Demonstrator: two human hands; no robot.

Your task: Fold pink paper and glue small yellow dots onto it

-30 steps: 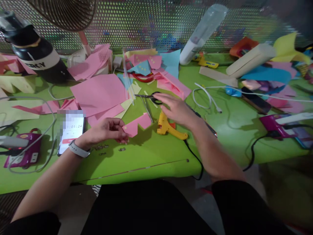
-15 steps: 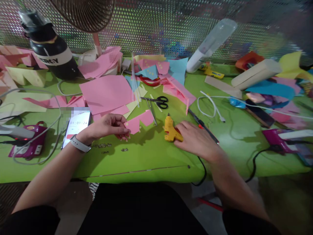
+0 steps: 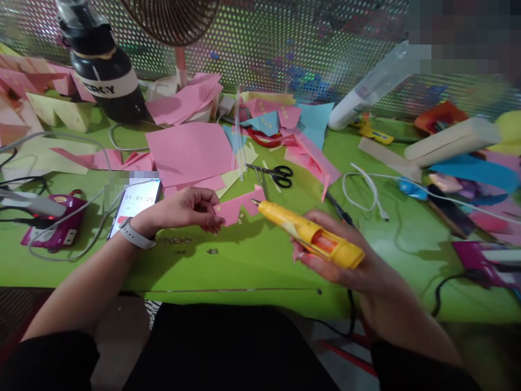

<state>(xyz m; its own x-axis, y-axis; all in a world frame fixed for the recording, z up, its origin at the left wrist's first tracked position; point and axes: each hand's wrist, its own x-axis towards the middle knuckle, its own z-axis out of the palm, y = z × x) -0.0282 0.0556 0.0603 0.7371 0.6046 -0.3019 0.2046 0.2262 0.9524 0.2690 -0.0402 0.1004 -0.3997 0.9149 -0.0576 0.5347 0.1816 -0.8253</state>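
My left hand [image 3: 199, 210] pinches the left end of a pink paper cutout [image 3: 235, 208] with a notched lower edge, held just above the green table. My right hand [image 3: 325, 255] is wrapped round a yellow hot glue gun [image 3: 303, 228], raised off the table. Its metal nozzle points left and lies close to the right end of the cutout; whether they touch I cannot tell. Small dark bits [image 3: 178, 240] lie in little heaps below my left hand. Black-handled scissors [image 3: 280, 176] rest behind the glue gun's nozzle.
A lit phone [image 3: 138, 200] lies by my left wrist. Pink paper sheets [image 3: 191, 152] cover the back left, before a black bottle [image 3: 108, 81] and a fan [image 3: 171, 19]. Purple power strips [image 3: 61, 220] sit at both sides. A white cable [image 3: 362, 203] curls at the right.
My right hand has lifted the glue gun from the table and turned its nozzle left toward the paper. My left hand keeps its pinch on the cutout. The view has shifted slightly.
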